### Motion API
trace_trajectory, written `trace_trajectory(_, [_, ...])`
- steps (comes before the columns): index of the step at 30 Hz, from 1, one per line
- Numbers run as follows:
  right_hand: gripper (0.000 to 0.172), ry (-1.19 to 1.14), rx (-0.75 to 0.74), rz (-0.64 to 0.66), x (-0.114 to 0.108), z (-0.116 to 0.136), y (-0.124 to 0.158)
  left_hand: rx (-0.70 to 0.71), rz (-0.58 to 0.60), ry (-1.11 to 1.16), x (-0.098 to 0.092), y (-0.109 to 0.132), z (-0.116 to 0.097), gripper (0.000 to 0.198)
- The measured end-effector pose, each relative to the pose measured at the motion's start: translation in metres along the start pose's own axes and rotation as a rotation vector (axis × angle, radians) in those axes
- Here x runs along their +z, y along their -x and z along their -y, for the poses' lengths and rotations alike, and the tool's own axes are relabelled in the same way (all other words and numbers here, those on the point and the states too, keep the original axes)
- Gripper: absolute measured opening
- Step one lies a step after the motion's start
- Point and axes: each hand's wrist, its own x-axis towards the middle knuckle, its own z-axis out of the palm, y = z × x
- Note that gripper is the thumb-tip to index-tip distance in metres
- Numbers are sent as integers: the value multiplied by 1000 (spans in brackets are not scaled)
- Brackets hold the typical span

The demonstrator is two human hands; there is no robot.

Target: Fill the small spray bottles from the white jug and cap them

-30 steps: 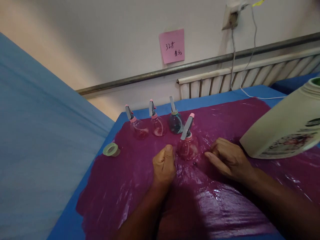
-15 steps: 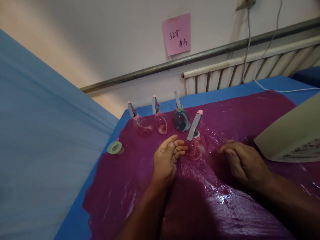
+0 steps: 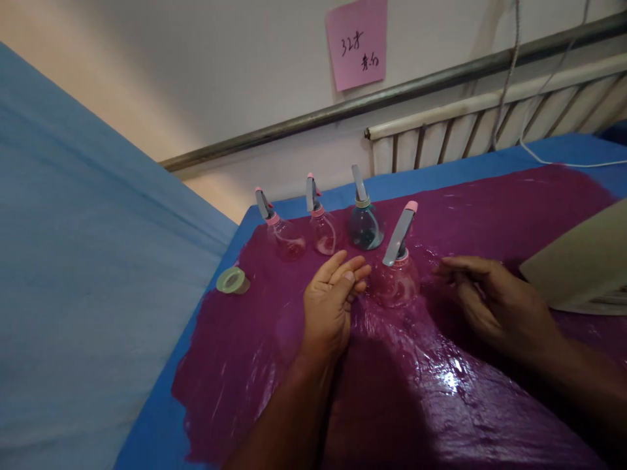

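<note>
A clear spray bottle [image 3: 396, 287] with a pink collar and a grey, pink-tipped spray head stands upright between my hands. My left hand [image 3: 329, 307] is just left of it, palm up and fingers loosely stretched out, holding nothing. To the bottle's right, my right hand [image 3: 494, 307] hovers over the purple sheet, its fingers half bent and the thumb apart from them, with nothing visible in it. Behind my left hand stand two more pink-collared spray bottles, one far left [image 3: 288, 241] and one beside it [image 3: 325, 234], then a teal spray bottle [image 3: 365, 228].
A shiny purple plastic sheet [image 3: 235, 385] covers the blue tabletop [image 3: 151, 418]. A pale green cup [image 3: 233, 281] sits at the left edge. At right is a cream-coloured panel [image 3: 578, 267]. A blue curtain [image 3: 98, 261] hangs left; a pipe [image 3: 304, 123] and radiator [image 3: 441, 127] line the wall.
The view has shifted slightly, so the bottles appear higher and further right. The fingers of my left hand have straightened, and those of my right hand have loosened from a curled pose.
</note>
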Motion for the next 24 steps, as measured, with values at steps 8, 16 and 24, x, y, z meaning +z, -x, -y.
trace_trajectory(8, [37,-178,99,2,2,-5,3,27,8,10,1,0,0,62])
trace_trajectory(16, [45,-572,237,-12,1,4,-9,61,35,13,0,-1,0,63])
trace_trajectory(24, [64,-1111,589,55,2,-5,-34,153,70,-45,-7,-13,-2,67])
